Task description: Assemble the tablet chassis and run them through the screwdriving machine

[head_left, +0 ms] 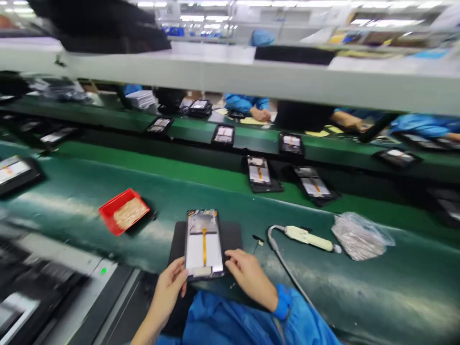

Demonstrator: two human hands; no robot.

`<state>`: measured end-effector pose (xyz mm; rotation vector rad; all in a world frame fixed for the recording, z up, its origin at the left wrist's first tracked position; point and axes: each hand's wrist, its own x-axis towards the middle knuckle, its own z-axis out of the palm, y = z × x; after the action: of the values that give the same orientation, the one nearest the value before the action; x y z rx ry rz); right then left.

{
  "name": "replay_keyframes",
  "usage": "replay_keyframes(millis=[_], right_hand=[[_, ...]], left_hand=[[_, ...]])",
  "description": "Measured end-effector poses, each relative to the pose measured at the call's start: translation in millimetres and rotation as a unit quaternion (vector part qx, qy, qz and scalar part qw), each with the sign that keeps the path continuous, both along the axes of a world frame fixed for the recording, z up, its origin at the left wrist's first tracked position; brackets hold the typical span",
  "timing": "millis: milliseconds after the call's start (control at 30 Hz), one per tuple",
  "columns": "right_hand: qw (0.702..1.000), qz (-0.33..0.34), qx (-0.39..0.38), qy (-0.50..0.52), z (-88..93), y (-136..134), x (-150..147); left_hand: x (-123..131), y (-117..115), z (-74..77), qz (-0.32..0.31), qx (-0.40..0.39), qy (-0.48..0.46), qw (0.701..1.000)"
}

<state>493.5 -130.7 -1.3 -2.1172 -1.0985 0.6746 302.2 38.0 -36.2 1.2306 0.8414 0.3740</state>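
An opened tablet (pixel 195 249) lies in front of me, its white battery and an orange ribbon cable facing up. Beneath it is a flat black pad or cover (pixel 233 235), which sticks out on both sides. My left hand (pixel 168 285) grips the tablet's lower left corner, thumb on top and the other fingers partly hidden below. Along the right edge, my right hand (pixel 249 278) has its bent fingers against the tablet's side. A blue wrist strap (pixel 282 302) is around my right wrist.
A red tray (pixel 108 215) of small tan pieces stands left. To the right lie a corded pale handheld tool (pixel 308 238) and a plastic bag (pixel 359 237) of small parts. Behind, opened tablets (pixel 258 171) rest on a green conveyor (pixel 194 178). Co-workers' hands (pixel 260 114) show beneath a white shelf (pixel 223 72).
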Motion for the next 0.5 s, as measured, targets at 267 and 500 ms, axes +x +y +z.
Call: replay_keyframes(millis=[267, 500], right_hand=[[0.956, 0.02, -0.007, -0.291, -6.7, -5, 30], [0.957, -0.035, 0.053, -0.283, -6.5, -14, 46]], left_hand=[[-9, 6, 10.4, -0.026, 0.17, 0.089, 0.981], [-32, 6, 10.7, -0.042, 0.344, 0.123, 0.93]])
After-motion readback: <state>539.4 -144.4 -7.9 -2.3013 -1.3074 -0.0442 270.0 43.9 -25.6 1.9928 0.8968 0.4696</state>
